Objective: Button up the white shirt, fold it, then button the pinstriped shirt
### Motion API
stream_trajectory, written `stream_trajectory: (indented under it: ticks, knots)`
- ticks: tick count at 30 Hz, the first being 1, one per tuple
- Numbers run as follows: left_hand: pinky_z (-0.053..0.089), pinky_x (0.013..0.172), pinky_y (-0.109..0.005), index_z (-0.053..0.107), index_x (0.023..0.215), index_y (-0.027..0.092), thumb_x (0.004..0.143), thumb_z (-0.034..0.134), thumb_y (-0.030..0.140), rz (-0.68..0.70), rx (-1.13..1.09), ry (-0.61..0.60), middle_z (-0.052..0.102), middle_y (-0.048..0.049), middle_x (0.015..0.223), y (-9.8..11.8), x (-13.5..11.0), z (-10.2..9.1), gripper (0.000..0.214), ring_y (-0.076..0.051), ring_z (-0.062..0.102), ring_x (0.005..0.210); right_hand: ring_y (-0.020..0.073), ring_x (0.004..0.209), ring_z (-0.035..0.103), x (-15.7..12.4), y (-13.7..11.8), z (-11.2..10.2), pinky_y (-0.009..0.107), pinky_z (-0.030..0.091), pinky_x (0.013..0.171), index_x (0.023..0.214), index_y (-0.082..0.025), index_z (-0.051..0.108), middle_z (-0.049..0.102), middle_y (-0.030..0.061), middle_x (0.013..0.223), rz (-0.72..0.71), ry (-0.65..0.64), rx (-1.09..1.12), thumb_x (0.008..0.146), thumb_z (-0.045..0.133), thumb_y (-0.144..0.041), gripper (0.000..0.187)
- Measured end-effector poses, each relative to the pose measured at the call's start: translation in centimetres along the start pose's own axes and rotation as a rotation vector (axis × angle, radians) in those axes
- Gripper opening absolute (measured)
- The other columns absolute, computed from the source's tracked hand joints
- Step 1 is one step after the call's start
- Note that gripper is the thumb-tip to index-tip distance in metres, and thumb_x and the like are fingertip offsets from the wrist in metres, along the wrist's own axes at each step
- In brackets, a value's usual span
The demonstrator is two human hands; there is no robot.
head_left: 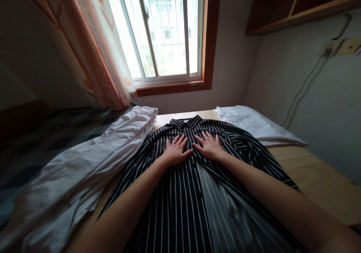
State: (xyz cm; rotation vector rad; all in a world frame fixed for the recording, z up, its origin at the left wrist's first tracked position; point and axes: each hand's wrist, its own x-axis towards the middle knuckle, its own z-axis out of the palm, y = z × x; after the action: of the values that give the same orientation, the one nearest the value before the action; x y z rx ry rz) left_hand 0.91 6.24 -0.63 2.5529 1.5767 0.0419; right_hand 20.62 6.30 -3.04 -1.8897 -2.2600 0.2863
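Observation:
A black shirt with white stripes (180, 192) lies spread on a wooden table (310, 170), its collar at the far end. My left hand (176, 150) rests flat on the left chest of the shirt, fingers spread. On the other side of the front, my right hand (209, 146) lies palm down with its fingers apart. Below the hands the right front panel is folded back, showing its greyer inner side. The right sleeve is bunched near the shoulder and reaches out to the right. My forearms cover parts of both sides.
A crumpled white garment (84, 170) lies along the left, beside a dark checked cloth (17, 162). Folded white cloth (254, 123) sits at the back right. Beyond are a window (166, 31), a curtain (93, 38), a wall shelf (304, 16) and a cable (303, 85).

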Motion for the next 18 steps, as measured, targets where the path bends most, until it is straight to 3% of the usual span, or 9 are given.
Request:
stream_trajectory:
  ticks: [18]
  knots:
    - [0.004,0.114,-0.067,0.025,0.154,0.025,0.094,0.027,0.066,-0.027,0.035,-0.001,0.014,-0.0061,0.163,-2.1,3.6,-0.5,0.073,-0.031,0.009,0.15,0.0285,0.15,0.007,4.8,0.4,-0.5,0.062,0.0,0.115,0.154,-0.035,0.026,0.013,0.0094,0.164,-0.003,-0.04,-0.005,0.092,0.021,-0.073,0.073]
